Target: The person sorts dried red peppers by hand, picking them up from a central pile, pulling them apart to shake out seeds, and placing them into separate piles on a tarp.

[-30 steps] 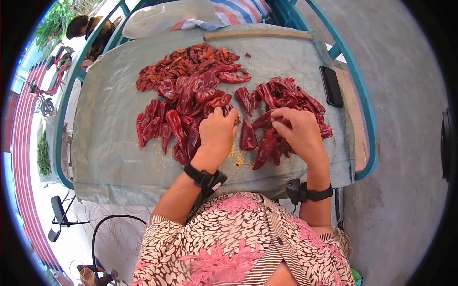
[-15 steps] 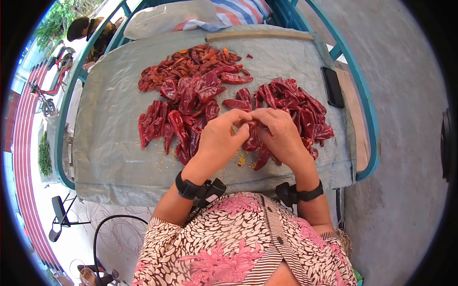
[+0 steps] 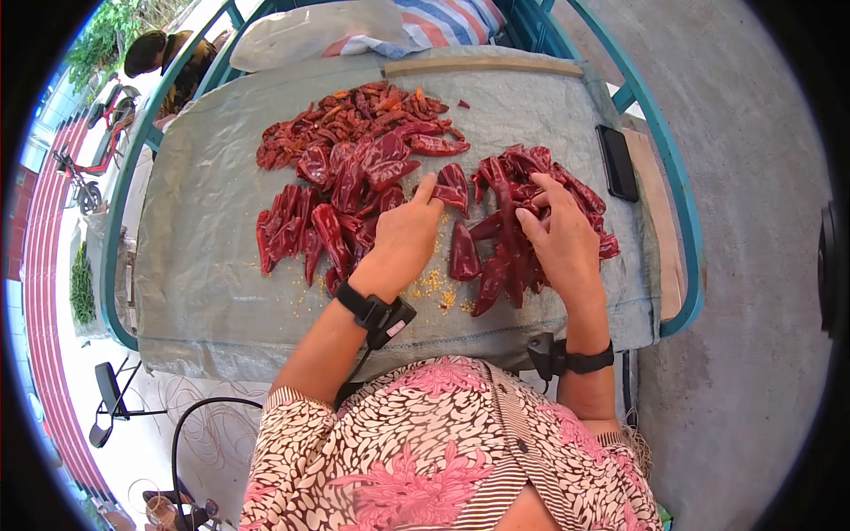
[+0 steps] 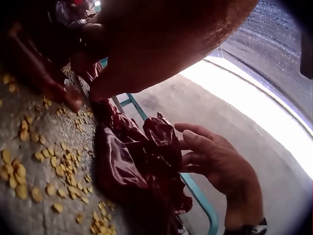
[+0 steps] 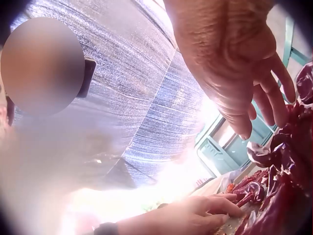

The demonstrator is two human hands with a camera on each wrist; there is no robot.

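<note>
Dark red dried chili peppers lie on the sheet in piles. My left hand (image 3: 400, 248) is at the inner edge of the left pile (image 3: 329, 234), its index finger stretched forward to a chili pepper (image 3: 450, 191) between the piles. Over the right pile (image 3: 540, 177) my right hand (image 3: 568, 252) is spread, thumb and fingers apart, holding nothing. A long chili pepper (image 3: 507, 217) lies across that pile beside the right thumb. Between the hands rests a short, wide chili pepper (image 3: 463, 254). Loose yellow seeds (image 4: 63, 169) are scattered beside the left hand in the left wrist view.
A heap of smaller, orange-red chili pieces (image 3: 363, 111) lies at the back. A phone (image 3: 616, 162) sits near the right edge of the greenish sheet (image 3: 204, 248). Teal rails (image 3: 677, 212) border the surface. A wooden strip (image 3: 482, 65) and striped bag (image 3: 443, 25) are behind.
Half a second ago both hands met over the middle; now they are apart, left hand to the left, right hand over the right pile. A long chili pepper now lies across the right pile.
</note>
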